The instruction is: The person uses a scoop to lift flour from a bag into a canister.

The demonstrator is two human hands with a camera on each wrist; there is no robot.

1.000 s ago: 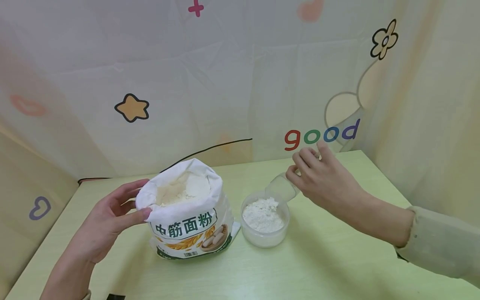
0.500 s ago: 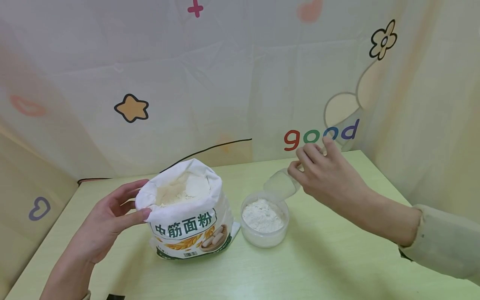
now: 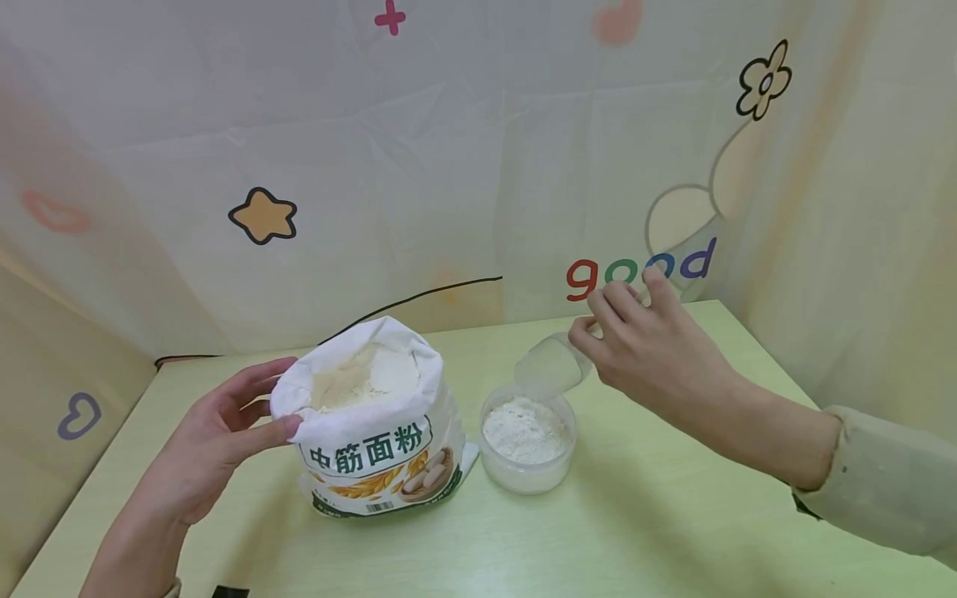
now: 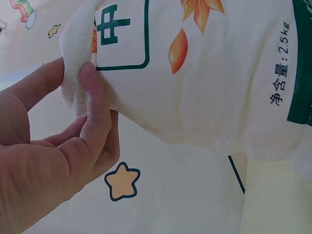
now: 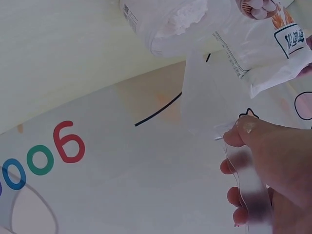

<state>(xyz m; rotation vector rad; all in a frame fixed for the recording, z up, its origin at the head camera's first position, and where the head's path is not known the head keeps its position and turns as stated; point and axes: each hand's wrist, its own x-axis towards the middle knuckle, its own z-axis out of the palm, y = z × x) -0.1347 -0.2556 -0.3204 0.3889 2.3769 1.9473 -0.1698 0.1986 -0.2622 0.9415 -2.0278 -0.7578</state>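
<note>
My left hand pinches the rolled rim of an open white flour bag between thumb and fingers. The left wrist view shows that pinch close up, with the bag's printed side facing the camera. A clear round tub holding white flour stands just right of the bag. Over its back right rim, my right hand holds a translucent plastic scoop, tilted with its mouth toward the tub. In the right wrist view the fingers curl round the scoop's wavy handle.
Everything stands on a pale yellow-green table. Behind it hangs a printed curtain, with more curtain at both sides. A small black object shows at the front edge of the view.
The right hand first lifts the scoop a little off the tub's rim, then shifts it slightly left, tilted over the tub. The flour's surface looks lower at the back right. The left hand stays put.
</note>
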